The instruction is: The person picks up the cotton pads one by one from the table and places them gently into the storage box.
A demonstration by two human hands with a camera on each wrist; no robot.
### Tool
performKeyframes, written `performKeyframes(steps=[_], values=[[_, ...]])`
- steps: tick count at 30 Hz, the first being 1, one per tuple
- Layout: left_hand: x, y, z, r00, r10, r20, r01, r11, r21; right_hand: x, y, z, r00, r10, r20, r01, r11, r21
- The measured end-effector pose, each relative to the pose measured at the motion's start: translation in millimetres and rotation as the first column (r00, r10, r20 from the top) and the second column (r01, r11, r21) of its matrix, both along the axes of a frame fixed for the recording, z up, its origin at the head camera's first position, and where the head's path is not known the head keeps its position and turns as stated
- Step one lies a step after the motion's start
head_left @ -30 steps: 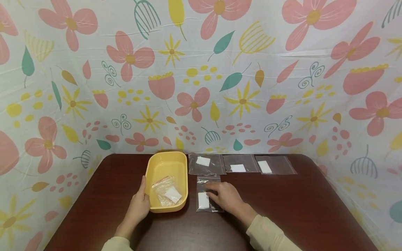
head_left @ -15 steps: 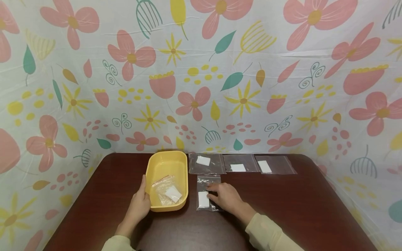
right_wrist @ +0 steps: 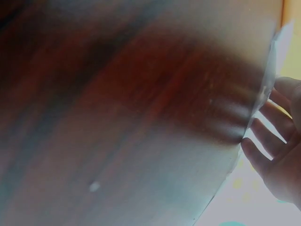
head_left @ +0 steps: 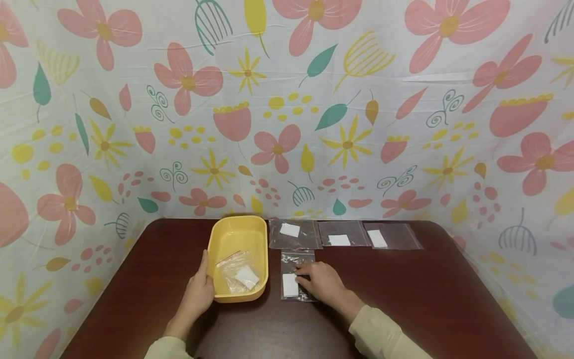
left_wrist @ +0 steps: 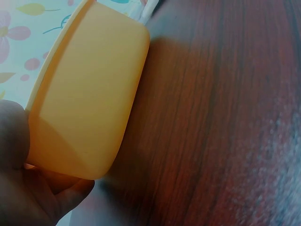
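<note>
My left hand grips the yellow plastic tray by its left side, thumb at the rim and fingers curled beneath, as the left wrist view shows. Inside the tray lies a crumpled clear zip bag with a white piece in it. To the tray's right, a clear zip bag is spread flat on the table, a white rectangle in its lower part. The spread fingertips of my right hand touch this bag; in the right wrist view they meet its edge.
Three more clear zip bags lie in a row along the table's far edge: a left one, a middle one and a right one. Each has a white rectangle. A flowered cloth hangs behind the dark table.
The right fingertips shift very slightly on the flat zip bag. The left hand keeps its grip on the tray, and the other bags stay where they were.
</note>
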State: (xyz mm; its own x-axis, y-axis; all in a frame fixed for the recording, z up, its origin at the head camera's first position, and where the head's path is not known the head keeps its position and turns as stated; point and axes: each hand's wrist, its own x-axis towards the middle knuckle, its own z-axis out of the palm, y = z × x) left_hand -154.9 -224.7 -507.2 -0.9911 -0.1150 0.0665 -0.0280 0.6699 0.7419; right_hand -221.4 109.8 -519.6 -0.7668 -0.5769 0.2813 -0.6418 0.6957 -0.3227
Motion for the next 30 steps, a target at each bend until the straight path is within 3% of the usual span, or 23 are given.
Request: performKeyframes(steps=[30], values=[[0.4,-0.1,0.7,1.000,0.001,-0.001,-0.001,1.000,0.008,0.0,-4.3,-1.5,0.999,-0.052,-0.013,0.051,0.998,-0.032]])
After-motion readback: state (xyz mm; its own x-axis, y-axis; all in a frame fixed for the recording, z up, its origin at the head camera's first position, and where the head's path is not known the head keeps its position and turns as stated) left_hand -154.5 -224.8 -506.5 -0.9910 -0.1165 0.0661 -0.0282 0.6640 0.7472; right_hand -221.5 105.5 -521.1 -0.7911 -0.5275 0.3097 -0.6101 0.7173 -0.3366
